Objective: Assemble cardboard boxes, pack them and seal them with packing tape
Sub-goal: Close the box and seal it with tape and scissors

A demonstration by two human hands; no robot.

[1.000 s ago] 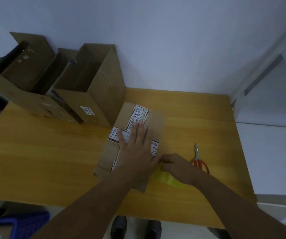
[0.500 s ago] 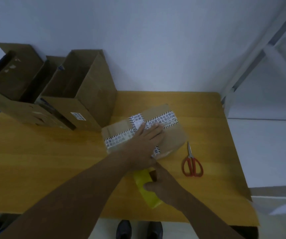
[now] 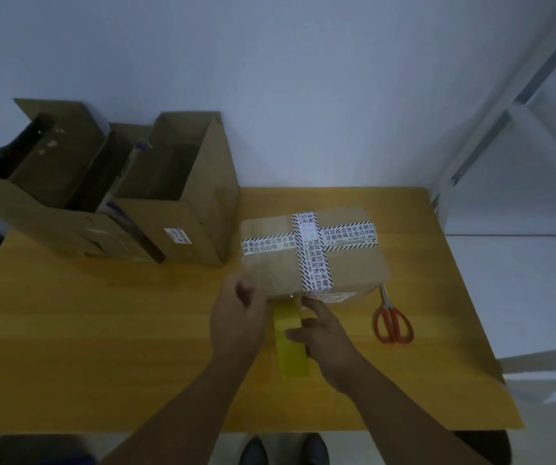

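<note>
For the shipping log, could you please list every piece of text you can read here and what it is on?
"拆封前请务必录制完" and "开箱视频是售后的唯": printed tape crossing the sealed box, only partly legible.
White label on the open box: too small to read.
Front label on the sealed box: blurred.

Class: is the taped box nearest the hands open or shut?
Shut: the box has its top flaps flat under two crossed strips of printed tape.

Sealed box [image 3: 353,266]: on the table [image 3: 102,347], right of the open boxes [image 3: 182,209].
Tape roll [image 3: 290,344]: before it, between my left hand [image 3: 236,317] and right hand [image 3: 326,333].
Scissors [image 3: 392,322]: right of those.
</note>
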